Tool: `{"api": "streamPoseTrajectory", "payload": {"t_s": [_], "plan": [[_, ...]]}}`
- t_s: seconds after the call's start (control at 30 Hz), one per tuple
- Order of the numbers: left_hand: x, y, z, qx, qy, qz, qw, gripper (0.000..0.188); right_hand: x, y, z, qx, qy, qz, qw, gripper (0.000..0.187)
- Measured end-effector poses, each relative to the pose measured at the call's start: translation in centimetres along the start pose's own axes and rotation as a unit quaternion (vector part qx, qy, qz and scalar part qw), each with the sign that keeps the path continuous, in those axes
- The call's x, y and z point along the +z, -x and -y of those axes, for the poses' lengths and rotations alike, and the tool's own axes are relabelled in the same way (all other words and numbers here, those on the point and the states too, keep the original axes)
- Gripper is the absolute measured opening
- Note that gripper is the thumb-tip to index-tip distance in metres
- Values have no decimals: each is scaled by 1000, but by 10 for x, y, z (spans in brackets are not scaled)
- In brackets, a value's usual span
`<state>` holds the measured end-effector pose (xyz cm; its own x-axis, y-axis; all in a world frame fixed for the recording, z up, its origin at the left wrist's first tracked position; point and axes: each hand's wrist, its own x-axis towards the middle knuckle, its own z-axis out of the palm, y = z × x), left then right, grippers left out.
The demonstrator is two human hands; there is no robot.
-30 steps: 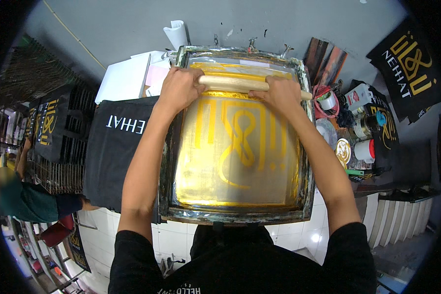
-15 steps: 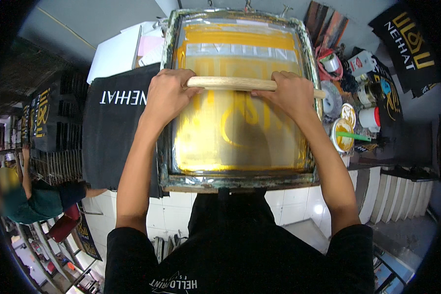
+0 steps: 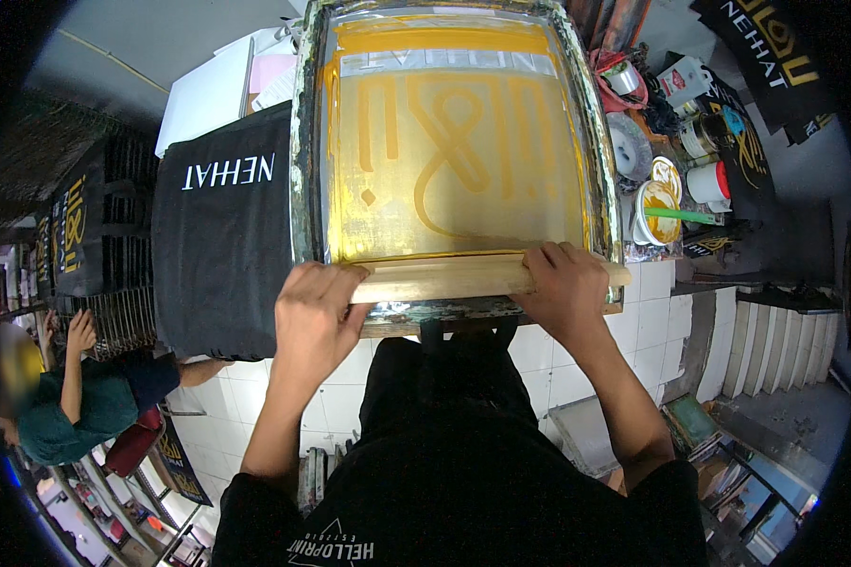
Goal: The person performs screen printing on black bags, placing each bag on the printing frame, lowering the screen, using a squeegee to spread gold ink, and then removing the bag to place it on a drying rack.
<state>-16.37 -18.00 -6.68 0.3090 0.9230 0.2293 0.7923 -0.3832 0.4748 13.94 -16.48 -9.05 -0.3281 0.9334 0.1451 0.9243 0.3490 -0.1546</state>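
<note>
Two-handed grip on a wooden squeegee (image 3: 444,281)

The squeegee lies across the near end of the framed screen (image 3: 308,142), whose mesh is coated in yellow ink (image 3: 397,222). The left hand (image 3: 317,304) has its fingers curled tightly round the left end; the right hand's (image 3: 569,285) fingers clasp it likewise, a short tip jutting beyond. Black cloth (image 3: 219,250) lies left

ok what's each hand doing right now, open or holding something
Left hand: closed, holding the squeegee toward its left end.
Right hand: closed, holding the same squeegee toward its right end.
</note>
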Motion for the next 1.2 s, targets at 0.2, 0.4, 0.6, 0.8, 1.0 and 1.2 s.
{"api": "streamPoseTrajectory", "payload": {"t_s": [0.2,0.4,0.6,0.8,1.0,1.2], "plan": [[18,38,24,-2,28,-55,998,86,17,27,-4,-32,0,-60,998,43],[47,84,73,-29,-32,-152,987,138,-2,19,-5,-77,-36,-124,989,27],[-32,27,35,75,50,-365,927,145,-103,-22,-2,-130,-9,-332,934,38],[-16,-47,78,-119,238,-294,918,86,-227,-114,6,-50,97,-366,924,36],[61,-49,136,-333,189,-60,922,60,-299,-181,10,-27,44,-331,942,42],[15,10,194,-366,335,-177,850,10,-316,-217,7,-22,9,-345,938,46]]}}
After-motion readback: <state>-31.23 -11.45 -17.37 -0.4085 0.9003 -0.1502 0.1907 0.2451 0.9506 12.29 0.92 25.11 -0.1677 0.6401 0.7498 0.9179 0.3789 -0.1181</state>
